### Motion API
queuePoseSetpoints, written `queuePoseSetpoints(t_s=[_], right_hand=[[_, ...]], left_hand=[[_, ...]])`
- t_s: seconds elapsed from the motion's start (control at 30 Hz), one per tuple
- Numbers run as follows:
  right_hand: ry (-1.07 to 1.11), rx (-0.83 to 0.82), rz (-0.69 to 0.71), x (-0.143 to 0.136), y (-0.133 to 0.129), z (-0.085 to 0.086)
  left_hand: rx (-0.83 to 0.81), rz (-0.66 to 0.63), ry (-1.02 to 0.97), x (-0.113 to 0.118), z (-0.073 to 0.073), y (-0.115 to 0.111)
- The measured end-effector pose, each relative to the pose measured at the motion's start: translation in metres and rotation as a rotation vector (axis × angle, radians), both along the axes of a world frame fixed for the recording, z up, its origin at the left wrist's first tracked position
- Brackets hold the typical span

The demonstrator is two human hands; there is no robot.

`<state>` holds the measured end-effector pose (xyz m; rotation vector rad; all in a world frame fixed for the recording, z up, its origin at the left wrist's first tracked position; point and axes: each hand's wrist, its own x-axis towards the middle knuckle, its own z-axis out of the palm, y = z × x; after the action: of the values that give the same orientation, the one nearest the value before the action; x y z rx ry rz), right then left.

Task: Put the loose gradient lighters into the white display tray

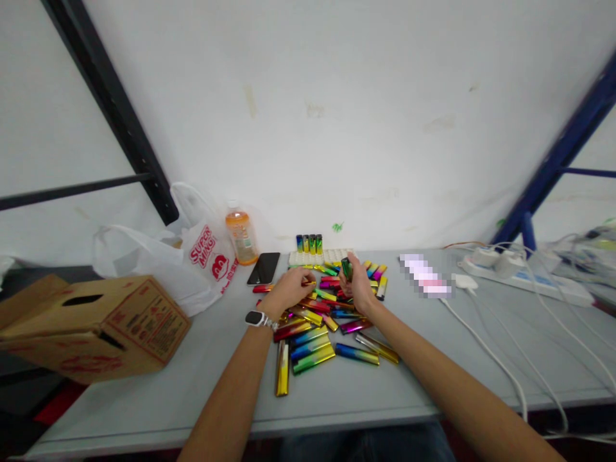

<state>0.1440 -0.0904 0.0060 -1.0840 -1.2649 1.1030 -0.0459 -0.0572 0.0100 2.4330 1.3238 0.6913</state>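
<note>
Many shiny, multicoloured lighter-like cases lie in a loose pile on the grey table. My right hand is closed round a green case, held upright above the right part of the pile. Over the pile's left side is my left hand, its fingers curled at a yellow case; whether it grips the case is hard to make out. Behind the pile lies a white tray with holes. Several cases stand upright in a row at the tray's left end.
A black phone, an orange bottle, a white plastic bag and a cardboard box stand or lie to the left. On the right are a lit phone, white cables and a power strip. The grey table meets a wall behind.
</note>
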Motion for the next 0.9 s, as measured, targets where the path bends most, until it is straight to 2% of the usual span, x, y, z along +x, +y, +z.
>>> queuePoseSetpoints(t_s=[0.1, 0.27, 0.43, 0.5, 0.63, 0.77, 0.83, 0.9], right_hand=[[0.130, -0.085, -0.063, -0.002, 0.000, 0.001], [0.136, -0.071, -0.083, -0.004, -0.001, 0.002], [0.154, -0.079, -0.014, -0.005, -0.002, 0.000], [0.147, -0.022, 0.033, -0.005, -0.004, 0.001], [-0.004, 0.188, 0.056, -0.003, -0.001, 0.004], [-0.244, 0.395, -0.044, 0.004, 0.017, 0.007], [-0.346, 0.421, -0.085, 0.005, 0.033, 0.010], [-0.405, 0.394, -0.069, 0.002, 0.052, 0.015]], left_hand=[[0.003, 0.028, 0.023, -0.001, -0.001, 0.000], [0.012, 0.127, 0.101, 0.000, 0.003, -0.003], [0.009, 0.151, 0.112, 0.002, 0.006, -0.005], [0.009, 0.155, 0.090, 0.002, 0.004, -0.003], [-0.004, 0.144, 0.067, 0.002, 0.000, 0.003], [-0.030, 0.138, 0.082, 0.001, 0.000, 0.006], [-0.046, 0.137, 0.099, 0.001, 0.001, 0.005], [-0.050, 0.133, 0.094, 0.000, 0.002, 0.005]])
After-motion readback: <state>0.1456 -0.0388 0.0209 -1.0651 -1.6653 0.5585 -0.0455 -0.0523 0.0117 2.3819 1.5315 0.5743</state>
